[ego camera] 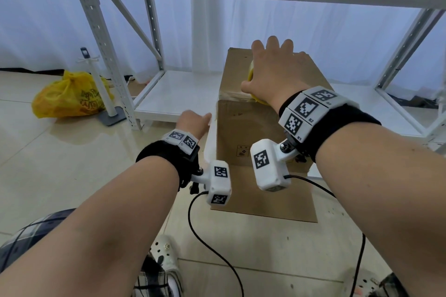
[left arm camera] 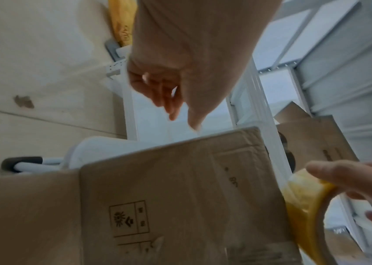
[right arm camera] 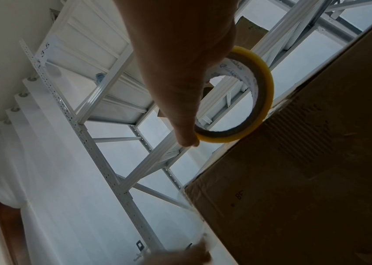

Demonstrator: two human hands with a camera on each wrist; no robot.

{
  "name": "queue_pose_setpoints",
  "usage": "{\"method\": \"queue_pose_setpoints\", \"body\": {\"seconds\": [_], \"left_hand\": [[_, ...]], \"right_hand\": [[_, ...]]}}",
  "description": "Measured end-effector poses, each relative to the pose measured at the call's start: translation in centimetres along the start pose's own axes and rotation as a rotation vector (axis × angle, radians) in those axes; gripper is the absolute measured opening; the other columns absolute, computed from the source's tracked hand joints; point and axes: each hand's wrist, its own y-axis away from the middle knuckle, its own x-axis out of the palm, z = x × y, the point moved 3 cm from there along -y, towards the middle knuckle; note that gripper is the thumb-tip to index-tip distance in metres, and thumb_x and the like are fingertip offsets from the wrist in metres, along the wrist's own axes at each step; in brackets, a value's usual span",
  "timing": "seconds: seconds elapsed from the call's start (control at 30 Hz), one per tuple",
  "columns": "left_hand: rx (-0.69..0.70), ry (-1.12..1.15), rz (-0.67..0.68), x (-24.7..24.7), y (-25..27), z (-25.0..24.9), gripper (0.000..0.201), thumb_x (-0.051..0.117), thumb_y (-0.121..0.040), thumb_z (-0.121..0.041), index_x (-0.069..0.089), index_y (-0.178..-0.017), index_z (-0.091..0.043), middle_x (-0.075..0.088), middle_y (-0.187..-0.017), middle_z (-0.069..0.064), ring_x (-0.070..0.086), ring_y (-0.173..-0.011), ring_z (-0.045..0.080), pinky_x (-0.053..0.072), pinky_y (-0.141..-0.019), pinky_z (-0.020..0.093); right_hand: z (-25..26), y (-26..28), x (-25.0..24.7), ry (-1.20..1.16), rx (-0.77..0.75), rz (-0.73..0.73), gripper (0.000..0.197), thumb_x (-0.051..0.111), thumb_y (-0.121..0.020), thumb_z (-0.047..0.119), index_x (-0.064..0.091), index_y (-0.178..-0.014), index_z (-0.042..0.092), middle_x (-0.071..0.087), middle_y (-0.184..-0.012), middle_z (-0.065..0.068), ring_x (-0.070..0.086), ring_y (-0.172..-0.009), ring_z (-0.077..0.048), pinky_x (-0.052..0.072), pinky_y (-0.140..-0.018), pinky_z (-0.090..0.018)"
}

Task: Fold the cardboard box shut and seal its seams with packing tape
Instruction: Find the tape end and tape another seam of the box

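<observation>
A yellow plastic bag [ego camera: 70,96] lies on the tiled floor [ego camera: 48,176] at far left, with a white stand [ego camera: 101,89] on a grey base just right of it. The floor near the person, left of the box, lies open. The left hand [ego camera: 193,123] hangs beside the near left edge of the cardboard box [ego camera: 263,132], fingers loosely curled, gripping nothing; whether it touches the cardboard I cannot tell. The box stands upright on the floor, its top closed and a flap spread flat on the tiles toward the person. It sits against the white metal shelving rack [ego camera: 173,94], whose low shelf runs behind and to both sides, leaving little room at the far side. The right hand [ego camera: 272,72] lies spread over the box top, thumb hooked on a yellow roll of packing tape [right arm camera: 246,100] at the near top edge. Clear tape runs along that edge.
</observation>
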Motion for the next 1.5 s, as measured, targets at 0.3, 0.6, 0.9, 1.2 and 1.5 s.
{"method": "queue_pose_setpoints", "body": {"seconds": [0.3, 0.6, 0.9, 1.2, 1.5], "left_hand": [[0.275, 0.275, -0.066, 0.1, 1.2, -2.2, 0.024, 0.05, -0.088, -0.004, 0.072, -0.079, -0.004, 0.071, -0.081, 0.02, 0.068, -0.08, 0.033, 0.057, -0.08, 0.044], [0.438, 0.18, -0.034, -0.5, 1.1, -3.2, 0.033, 0.045, -0.09, 0.003, 0.066, -0.115, -0.006, 0.07, -0.107, 0.013, 0.063, -0.1, 0.024, 0.048, -0.093, 0.031], [0.628, -0.175, 0.026, -1.7, 0.1, -2.7, 0.042, 0.048, -0.096, -0.007, 0.052, -0.134, -0.023, 0.06, -0.128, 0.002, 0.058, -0.11, 0.015, 0.034, -0.095, 0.016], [0.768, -0.326, -0.049, -2.6, 0.0, -3.6, 0.038, 0.05, -0.094, -0.004, 0.057, -0.129, -0.018, 0.057, -0.127, 0.004, 0.056, -0.113, 0.019, 0.04, -0.098, 0.025], [0.786, -0.393, 0.037, -2.6, -0.4, -3.9, 0.041, 0.054, -0.095, -0.016, 0.051, -0.136, -0.021, 0.051, -0.139, -0.006, 0.055, -0.119, 0.019, 0.037, -0.101, 0.023]], "right_hand": [[-0.3, -0.3, 0.4, -0.036, 0.003, -0.005, 0.062, 0.062, -0.08, 0.045, 0.038, -0.13, 0.016, 0.041, -0.128, -0.01, 0.039, -0.12, -0.034, 0.038, -0.089, -0.048], [-0.9, -0.2, 0.5, -0.071, -0.006, -0.031, 0.063, 0.059, -0.08, 0.049, 0.038, -0.13, 0.018, 0.042, -0.128, -0.01, 0.041, -0.119, -0.034, 0.04, -0.089, -0.048], [-1.3, -0.2, 0.4, -0.078, -0.016, -0.042, 0.063, 0.059, -0.081, 0.05, 0.039, -0.131, 0.019, 0.043, -0.129, -0.009, 0.043, -0.119, -0.033, 0.038, -0.092, -0.046], [-1.3, -0.5, 0.7, -0.092, -0.008, -0.05, 0.064, 0.061, -0.079, 0.051, 0.038, -0.13, 0.019, 0.043, -0.129, -0.009, 0.042, -0.12, -0.034, 0.037, -0.093, -0.048], [-1.4, -0.8, 1.0, -0.1, -0.007, -0.046, 0.064, 0.062, -0.078, 0.052, 0.039, -0.129, 0.02, 0.043, -0.129, -0.009, 0.041, -0.12, -0.034, 0.037, -0.094, -0.049]]}}
